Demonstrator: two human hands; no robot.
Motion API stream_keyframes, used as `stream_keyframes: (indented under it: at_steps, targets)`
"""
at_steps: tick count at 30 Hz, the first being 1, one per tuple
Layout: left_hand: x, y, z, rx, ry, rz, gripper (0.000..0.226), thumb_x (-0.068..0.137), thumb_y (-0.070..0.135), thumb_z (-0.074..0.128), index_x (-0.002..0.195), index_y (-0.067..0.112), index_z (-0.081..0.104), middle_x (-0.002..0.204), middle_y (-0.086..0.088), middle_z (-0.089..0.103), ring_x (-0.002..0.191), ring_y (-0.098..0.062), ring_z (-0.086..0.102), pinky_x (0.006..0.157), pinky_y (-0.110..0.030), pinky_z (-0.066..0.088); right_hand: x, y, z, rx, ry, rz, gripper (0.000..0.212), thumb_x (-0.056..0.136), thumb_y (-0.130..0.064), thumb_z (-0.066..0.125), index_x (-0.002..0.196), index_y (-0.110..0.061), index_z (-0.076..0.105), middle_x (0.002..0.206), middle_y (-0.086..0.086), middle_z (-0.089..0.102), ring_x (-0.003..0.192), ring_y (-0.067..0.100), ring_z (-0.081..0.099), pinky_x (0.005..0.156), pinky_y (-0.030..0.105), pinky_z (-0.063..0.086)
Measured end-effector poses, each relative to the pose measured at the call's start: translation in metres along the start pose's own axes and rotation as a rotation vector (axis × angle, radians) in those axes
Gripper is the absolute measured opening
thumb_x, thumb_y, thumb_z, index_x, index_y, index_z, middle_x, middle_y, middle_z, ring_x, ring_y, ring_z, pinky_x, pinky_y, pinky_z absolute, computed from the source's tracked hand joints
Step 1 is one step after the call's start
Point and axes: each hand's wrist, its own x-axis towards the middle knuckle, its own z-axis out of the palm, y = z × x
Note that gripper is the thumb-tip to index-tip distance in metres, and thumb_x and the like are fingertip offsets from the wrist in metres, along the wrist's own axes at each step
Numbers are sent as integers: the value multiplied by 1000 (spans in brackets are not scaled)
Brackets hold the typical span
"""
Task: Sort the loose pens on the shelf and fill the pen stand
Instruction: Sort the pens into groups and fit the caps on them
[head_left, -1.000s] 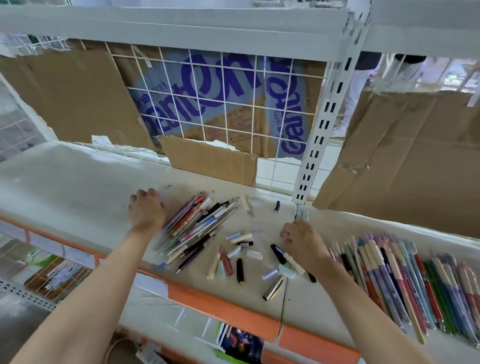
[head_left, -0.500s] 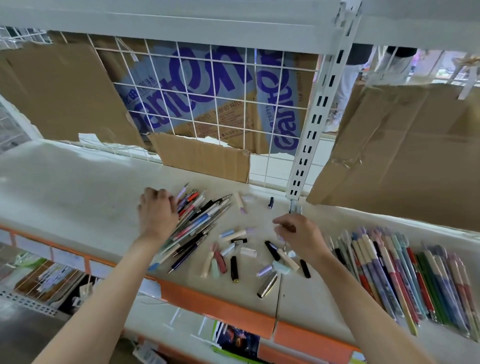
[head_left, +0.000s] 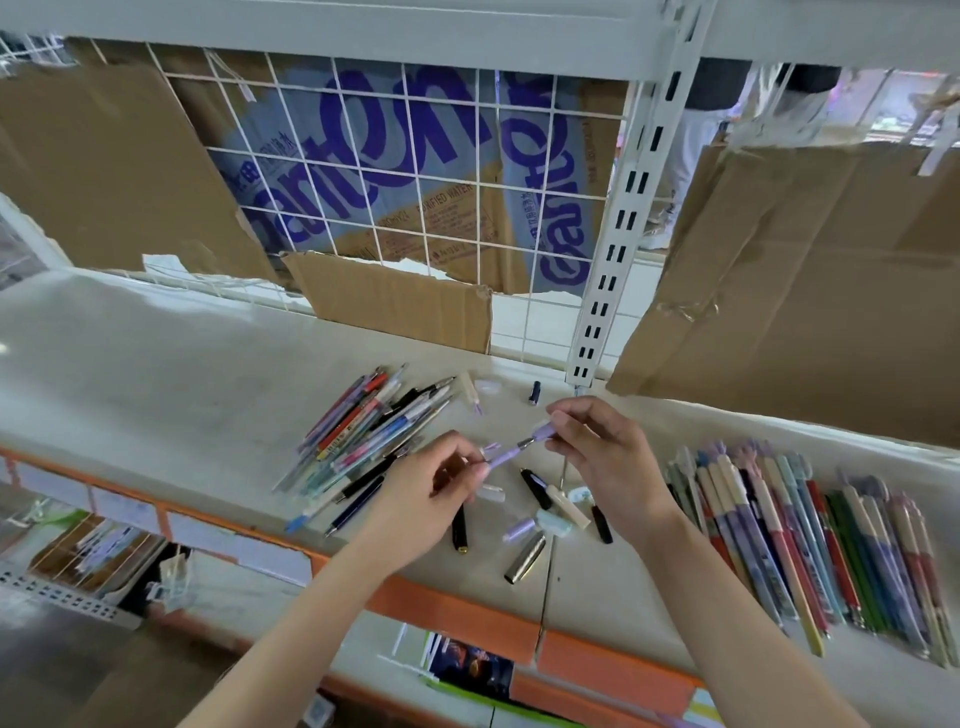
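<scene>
Both hands have left the shelf (head_left: 156, 374) and met above it: left hand (head_left: 431, 483) and right hand (head_left: 597, 452), fingers curled, each pinch an end of a lilac pen (head_left: 514, 451). Forced askew, its halves could slip into the loose pens (head_left: 363, 436) behind; no stand shows.

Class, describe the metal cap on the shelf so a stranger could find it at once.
Start at the orange strip along the shelf's front edge, below the two hands. Just behind it, near the seam in the shelf, lies the metal cap, tilted. It alone is shiny silver; the black cap and lilac cap beside it are plastic-looking.
</scene>
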Motion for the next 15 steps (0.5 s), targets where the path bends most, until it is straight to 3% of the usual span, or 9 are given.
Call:
stream_keyframes:
  at_steps: [5, 13, 15]
  targets:
    - [1, 2, 1, -9, 15, -16, 14, 92, 23, 55, 81, 30, 53, 65, 13, 61, 50, -2, 51, 55, -35, 48, -1, -3, -4, -42, -18, -24, 13, 91, 3, 53, 90, -5, 63, 69, -1, 68, 72, 9, 64, 73, 19, 51]
    - [-2, 7, 4, -18, 31, -67, 14, 90, 22, 59, 79, 30, 54, 67, 13, 62, 60, -2, 54, 58, -33, 49, -4, -3, -5, -40, 33, -48, 11, 90, -1, 55, 89, -8, 64, 74, 3, 70, 77, 13, 64, 74, 20, 51]
    - [-1, 8, 5, -7, 17, -68, 13, 90, 23, 59, 80, 29, 55, 67, 18, 62, 59, 0, 53, 57, -27, 46, -7, -3, -2, -77, -2, -40, 11, 89, 0, 57, 89, -7, 65, 73, 0, 69, 75, 12, 64, 73, 19, 51]
